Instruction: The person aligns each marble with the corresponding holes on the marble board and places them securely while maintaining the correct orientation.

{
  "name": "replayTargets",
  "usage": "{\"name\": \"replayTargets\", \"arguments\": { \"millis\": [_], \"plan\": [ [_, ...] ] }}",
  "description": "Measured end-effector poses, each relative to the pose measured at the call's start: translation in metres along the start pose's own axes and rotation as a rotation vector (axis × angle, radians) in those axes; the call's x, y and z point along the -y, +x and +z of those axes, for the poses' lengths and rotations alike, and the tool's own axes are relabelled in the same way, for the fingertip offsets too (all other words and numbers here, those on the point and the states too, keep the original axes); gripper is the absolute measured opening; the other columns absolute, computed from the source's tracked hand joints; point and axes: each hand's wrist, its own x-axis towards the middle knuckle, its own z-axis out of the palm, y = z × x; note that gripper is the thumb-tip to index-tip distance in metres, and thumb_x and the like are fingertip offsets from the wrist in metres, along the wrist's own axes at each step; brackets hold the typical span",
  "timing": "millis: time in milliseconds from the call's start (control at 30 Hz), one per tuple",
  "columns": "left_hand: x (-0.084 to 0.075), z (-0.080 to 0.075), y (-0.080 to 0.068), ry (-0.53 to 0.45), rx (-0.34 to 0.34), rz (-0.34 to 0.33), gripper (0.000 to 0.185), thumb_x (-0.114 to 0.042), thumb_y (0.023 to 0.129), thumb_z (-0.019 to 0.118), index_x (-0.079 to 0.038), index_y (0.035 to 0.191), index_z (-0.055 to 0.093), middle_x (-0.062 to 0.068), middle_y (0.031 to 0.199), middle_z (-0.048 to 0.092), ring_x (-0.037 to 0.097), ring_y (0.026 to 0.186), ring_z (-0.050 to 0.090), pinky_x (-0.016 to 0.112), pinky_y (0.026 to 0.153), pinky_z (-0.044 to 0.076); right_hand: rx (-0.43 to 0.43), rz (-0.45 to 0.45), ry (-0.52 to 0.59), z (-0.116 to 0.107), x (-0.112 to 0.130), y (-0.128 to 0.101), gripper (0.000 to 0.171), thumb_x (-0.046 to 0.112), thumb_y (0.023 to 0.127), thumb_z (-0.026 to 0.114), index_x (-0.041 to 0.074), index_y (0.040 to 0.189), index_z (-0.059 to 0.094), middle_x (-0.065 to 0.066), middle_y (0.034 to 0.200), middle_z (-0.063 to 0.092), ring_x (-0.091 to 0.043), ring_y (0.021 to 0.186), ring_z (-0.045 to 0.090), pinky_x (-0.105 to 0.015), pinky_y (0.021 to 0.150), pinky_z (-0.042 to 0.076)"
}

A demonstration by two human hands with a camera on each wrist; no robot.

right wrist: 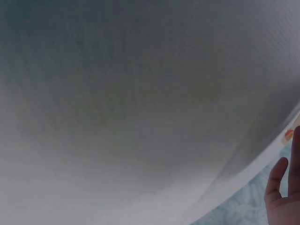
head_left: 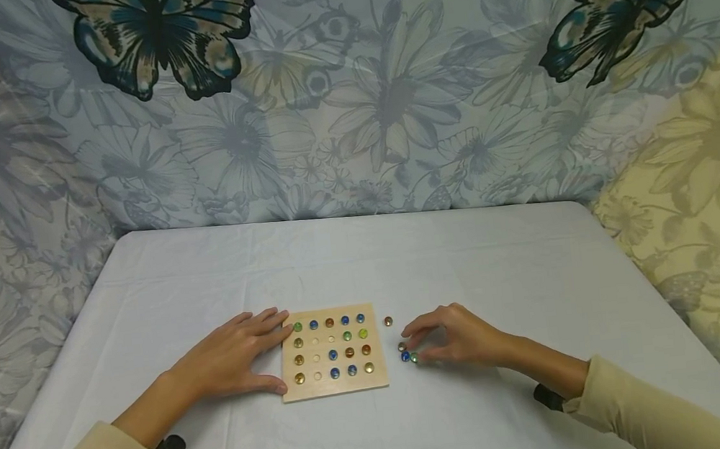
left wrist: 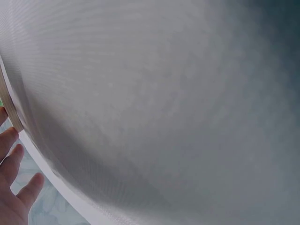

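A flat wooden board [head_left: 343,386] lies on the white table, with glass marbles in blue, green, amber and brown set in rows of round hollows. Several hollows in its second and third columns hold no marble. My left hand [head_left: 232,356] rests along the board's left side, fingers stretched at the upper corner and thumb at the lower edge. To the right of the board, my right hand [head_left: 458,338] is low over a small cluster of loose marbles [head_left: 405,357], thumb and fingertips apart around them. The thumb tip touches or nearly touches a green marble [head_left: 414,357].
A single brown marble [head_left: 388,321] lies by itself near the board's upper right corner. The white cloth-covered table [head_left: 363,260] ends at a patterned fabric backdrop [head_left: 351,131] with flowers and butterflies. Both wrist views show mostly blurred tabletop.
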Motion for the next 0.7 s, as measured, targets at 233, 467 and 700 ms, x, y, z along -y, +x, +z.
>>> {"name": "replayTargets", "arguments": {
  "millis": [233,467,700],
  "plan": [
    [0.0001,0.0007,0.0000,0.004,-0.005,-0.001,0.099,-0.081,0.078,0.055,-0.008,0.145,0.053,0.013,0.153,0.043,0.032,0.142,0.040,0.058,0.109,0.036,0.003,0.028,-0.015,0.0028,-0.0040,-0.0030,0.036,0.012,0.081,0.083,0.008,0.115,0.071,0.012,0.096,0.074,-0.006,0.097,0.068,-0.031,0.090,0.055],
    [0.0001,0.0005,0.0002,0.003,0.010,-0.005,0.099,-0.081,0.078,0.055,-0.009,0.146,0.052,0.012,0.154,0.042,0.031,0.143,0.038,0.057,0.111,0.035,0.022,0.030,-0.031,0.0029,-0.0056,-0.0018,0.034,0.013,0.081,0.083,0.010,0.113,0.072,0.014,0.095,0.074,-0.004,0.096,0.068,-0.032,0.090,0.054],
    [0.0003,0.0004,0.0003,0.004,0.011,-0.012,0.100,-0.082,0.078,0.054,-0.009,0.146,0.051,0.011,0.155,0.042,0.030,0.143,0.038,0.057,0.111,0.035,0.044,0.054,-0.026,0.0030,-0.0054,0.0023,0.035,0.011,0.079,0.085,0.011,0.111,0.073,0.016,0.096,0.072,-0.001,0.092,0.066,-0.029,0.091,0.054]
  ]
}}
